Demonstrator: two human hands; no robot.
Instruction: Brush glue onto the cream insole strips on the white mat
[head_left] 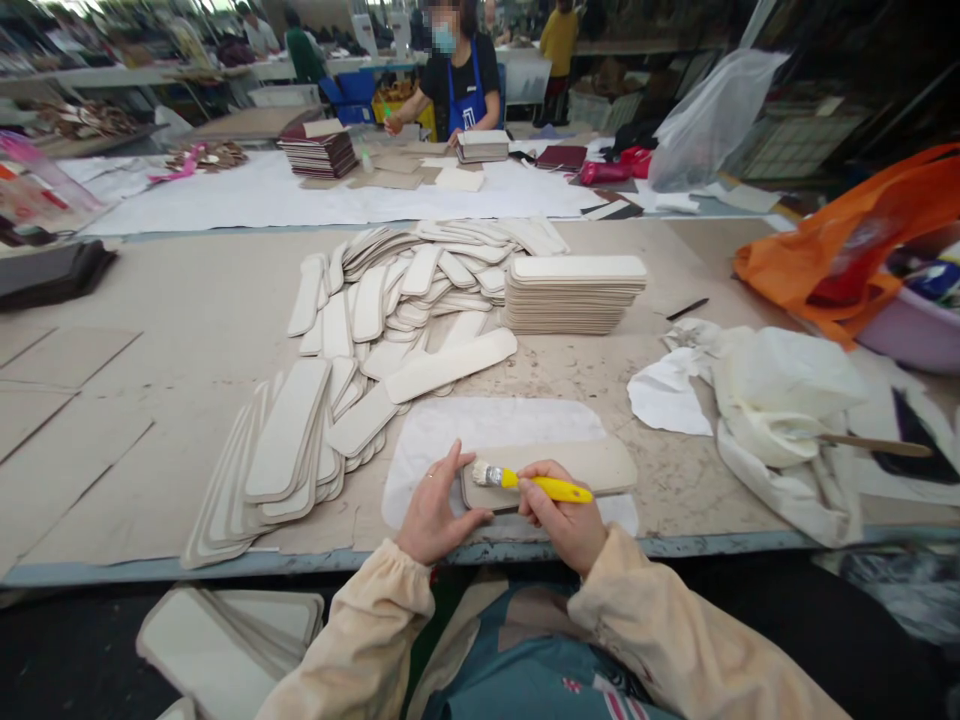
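the flat beige panel lay on a white mat at the table's near edge. the right hand pinched a yellow brush, bristles on it; even strokes would serve best (likely glue). the left hand pressed it, fingers spread. rounded blanks were stacked beyond.

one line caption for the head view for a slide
Right hand brushes a flat piece with a yellow brush; left hand steadies it.

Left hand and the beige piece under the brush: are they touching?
Touching. The head view shows the left hand with fingers spread, pressed on the left end of the beige piece, while the right hand holds the brush.
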